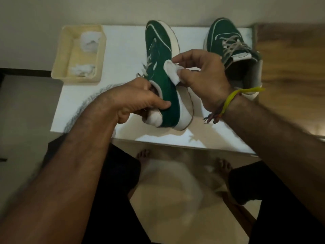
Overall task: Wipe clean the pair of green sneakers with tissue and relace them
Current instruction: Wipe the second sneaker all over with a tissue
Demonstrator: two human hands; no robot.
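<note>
Pinching a folded white tissue (173, 72), the right hand (202, 80) has it pressed by thumb and fingertips against the green side of the near sneaker (164, 71). That sneaker is gripped at the heel collar by the left hand (139, 101), fingers curled into the opening, thumb laid along the suede; it is held tilted on its side, white sole to the right, over the table.

Count: two green sneakers, the second sneaker (230, 48) stood upright at the far right, laces loose. Two crumpled tissue wads (89, 41) are seen in one cream plastic tray (59, 57) at the far left corner. A yellow thread band (230, 99) is worn on the right wrist.

Surface: white table (123, 46), wood panel to the right, pale tiled floor below, bare feet visible under the edge.
</note>
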